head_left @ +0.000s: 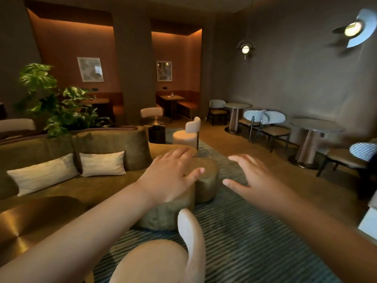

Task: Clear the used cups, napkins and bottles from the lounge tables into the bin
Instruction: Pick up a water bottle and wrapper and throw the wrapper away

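Observation:
My left hand (171,176) and my right hand (253,180) are both stretched out in front of me, fingers spread, holding nothing. They hover above two round olive poufs (206,180) on the striped rug. No cups, napkins, loose bottles or bin show near me. A small bottle-like object (172,94) stands on a far booth table (171,97); it is too small to identify for sure. A round brass table (30,221) lies at my lower left, its visible top bare.
An olive sofa (98,144) with two pale cushions runs along the left, a leafy plant (57,105) behind it. A cream chair (163,258) sits right below me, another (188,132) farther on. Round tables (316,125) and striped chairs (273,119) line the right wall.

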The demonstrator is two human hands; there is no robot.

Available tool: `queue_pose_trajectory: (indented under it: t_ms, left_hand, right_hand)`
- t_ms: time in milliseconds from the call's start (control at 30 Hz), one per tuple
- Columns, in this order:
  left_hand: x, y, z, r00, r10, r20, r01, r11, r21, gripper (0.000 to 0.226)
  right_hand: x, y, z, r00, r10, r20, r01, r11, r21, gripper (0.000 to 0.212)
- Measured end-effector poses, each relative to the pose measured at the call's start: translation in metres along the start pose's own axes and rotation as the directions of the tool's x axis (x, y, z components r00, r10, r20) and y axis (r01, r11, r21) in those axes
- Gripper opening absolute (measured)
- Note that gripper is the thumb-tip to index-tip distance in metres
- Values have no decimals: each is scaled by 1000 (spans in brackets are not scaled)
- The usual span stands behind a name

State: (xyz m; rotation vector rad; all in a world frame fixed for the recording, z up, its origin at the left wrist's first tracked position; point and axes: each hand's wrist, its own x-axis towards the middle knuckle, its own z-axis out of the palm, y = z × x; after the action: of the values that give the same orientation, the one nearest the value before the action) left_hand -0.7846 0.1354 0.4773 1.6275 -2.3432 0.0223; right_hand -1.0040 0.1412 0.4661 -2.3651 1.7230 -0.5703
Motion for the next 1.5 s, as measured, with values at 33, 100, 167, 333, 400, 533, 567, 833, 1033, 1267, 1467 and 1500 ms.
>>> queue_pose_trajectory:
  t_ms: [33,100,167,333,400,533,567,833,1033,1267,1467,1500]
  left_hand:
    - [14,8,3,1000,21,1,-21,1000,6,65]
    - [43,19,11,999,48,14,-48,999,0,65]
    - [74,22,22,997,68,33,-68,998,-15,66]
    - [166,12,61,994,85,64,-82,995,-52,68]
    - [207,4,76,993,69,97,-57,991,-118,66]
    - [291,-18,94,995,61,83,-47,987,-151,66]
    - [312,-23,99,997,64,54,-58,992,-108,66]
    - [461,-25,159,999,38,30,-41,994,106,69]
    - [569,1,205,996,69,55,-73,995,72,69]
    - [713,49,257,998,64,17,-65,997,48,67]
    - [827,94,295,999,17,-45,-17,1000,14,66]
    - [842,98,301,999,16,-45,-15,1000,25,67]
  right_hand:
    - [6,13,-1,1000,10,-5,-10,1000,5,68]
    - [22,38,-1,999,24,-21,-24,1000,6,68]
    - [43,63,3,999,35,-35,-35,999,1,70]
    - [120,125,11,998,33,-59,-35,998,-43,71]
    - [160,149,10,997,42,-64,-46,997,-57,70]
    - [245,193,4,996,73,-50,-76,995,-62,70]
    - [264,204,4,996,76,-50,-78,996,-50,69]
    - [361,314,28,993,113,-44,-114,993,-13,66]
    - [425,411,26,992,125,-26,-125,992,0,65]
    - [509,549,-4,997,79,-26,-79,997,-21,59]
    - [583,650,-25,995,56,-80,-61,996,-61,60]
    - [595,664,-26,995,56,-80,-62,996,-69,60]
